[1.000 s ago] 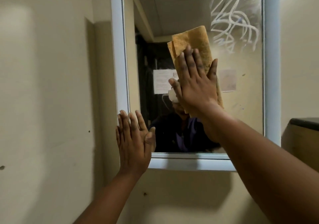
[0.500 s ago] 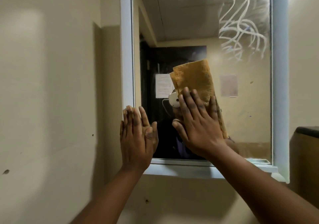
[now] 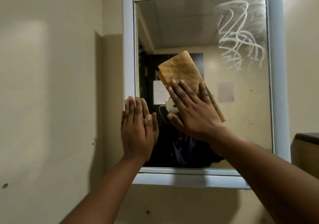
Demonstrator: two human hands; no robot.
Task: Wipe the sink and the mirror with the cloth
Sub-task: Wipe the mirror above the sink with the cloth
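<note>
A mirror [image 3: 241,103] in a pale grey-blue frame [image 3: 128,51] is hanging on a cream wall [image 3: 51,85], with white smear streaks [image 3: 241,39] showing in the glass's upper right corner. A dark-topped ledge [image 3: 307,138] is sitting just right of the mirror's lower corner. The folded yellow cloth [image 3: 181,68] is lying flat against the middle of the glass. The right hand [image 3: 193,111] is pressing on the cloth's lower half with straight, spread fingers. The left hand [image 3: 138,129] is resting flat, fingers straight and together, over the mirror's left frame edge, holding nothing.
</note>
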